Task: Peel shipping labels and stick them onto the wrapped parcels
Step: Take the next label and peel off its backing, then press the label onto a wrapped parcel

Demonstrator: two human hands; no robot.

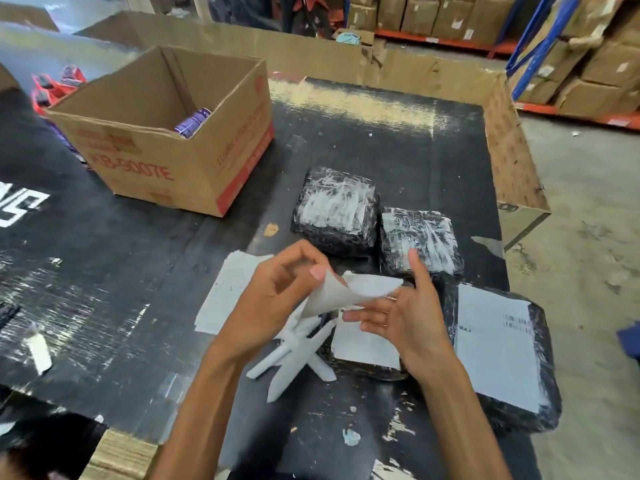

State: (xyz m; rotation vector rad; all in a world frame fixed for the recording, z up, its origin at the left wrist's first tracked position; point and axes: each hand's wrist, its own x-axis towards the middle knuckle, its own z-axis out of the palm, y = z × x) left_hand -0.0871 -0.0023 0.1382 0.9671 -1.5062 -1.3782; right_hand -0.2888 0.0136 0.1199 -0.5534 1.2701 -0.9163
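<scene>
Hands hold curled label over parcels; white strips underneath, carton beyond.

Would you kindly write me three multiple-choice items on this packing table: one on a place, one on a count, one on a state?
1. The cardboard box stands: A left of the parcels; B on a parcel; C on the floor.
2. Black wrapped parcels: A two; B four; C six.
3. The label being held is: A curled, in mid-air; B balled up; C stuck flat.
Answers: A, box sits on the table's left; B, four show; A, left hand pinches its curled corner.
</scene>
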